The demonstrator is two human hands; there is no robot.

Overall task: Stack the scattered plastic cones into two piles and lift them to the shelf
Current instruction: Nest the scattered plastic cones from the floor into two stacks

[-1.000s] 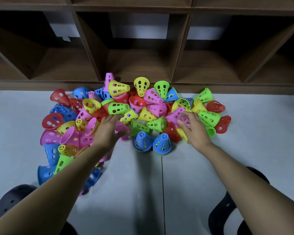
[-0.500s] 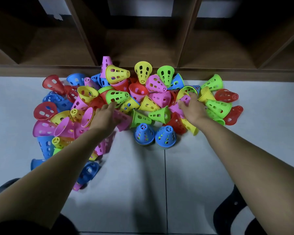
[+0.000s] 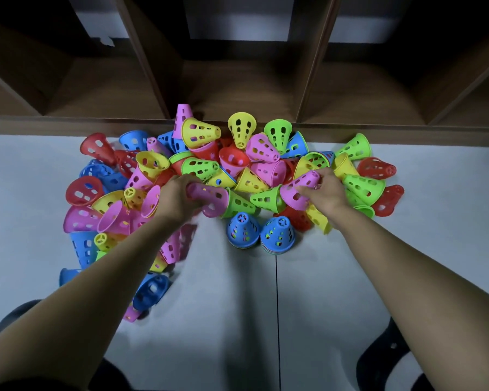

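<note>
Each hand grips one perforated pink plastic cone: left hand [image 3: 178, 198] round a pink cone [image 3: 211, 196], right hand [image 3: 326, 191] round another pink cone [image 3: 299, 190], tapered and glossy.

1. No text, label, brand, number or sign can be read anywhere in view.
2. A pale torn scrap [image 3: 106, 40] sits at the back of the far-left compartment of the shelf [image 3: 96, 88]. Whether it carries any writing is too small to tell.
</note>
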